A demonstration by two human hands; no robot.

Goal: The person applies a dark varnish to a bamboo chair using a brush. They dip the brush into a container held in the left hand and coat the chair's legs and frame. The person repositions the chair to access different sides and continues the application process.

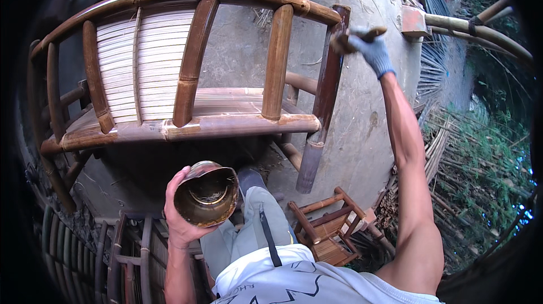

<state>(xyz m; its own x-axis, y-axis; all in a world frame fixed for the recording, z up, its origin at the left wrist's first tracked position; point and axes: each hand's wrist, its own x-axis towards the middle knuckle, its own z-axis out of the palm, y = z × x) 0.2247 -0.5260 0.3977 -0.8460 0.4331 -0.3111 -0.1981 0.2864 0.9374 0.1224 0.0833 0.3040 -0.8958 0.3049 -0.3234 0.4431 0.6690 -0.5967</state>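
Note:
My left hand [180, 210], bare, grips a round brown container [206, 197] by its side. The container's mouth faces up, its rim is uneven, and a little dark, shiny stuff lies inside. My right hand [370, 52], in a blue-grey glove, is closed around a dark brown, blurred piece [343, 42] whose kind I cannot make out. That piece is at the upper part of a dark, glossy corner post [328, 86] of a bamboo bench [189, 86]. Curved bamboo rails, uprights and a panel of pale slats [161, 66] form the bench's back.
A small bamboo stool [328, 225] stands near my legs on the right. More bamboo furniture [130, 258] is at the lower left. A bamboo pole [478, 26] rests on a reddish block [414, 22] at the right. Bundled bamboo strips [432, 75] and green plants [481, 162] lie beyond.

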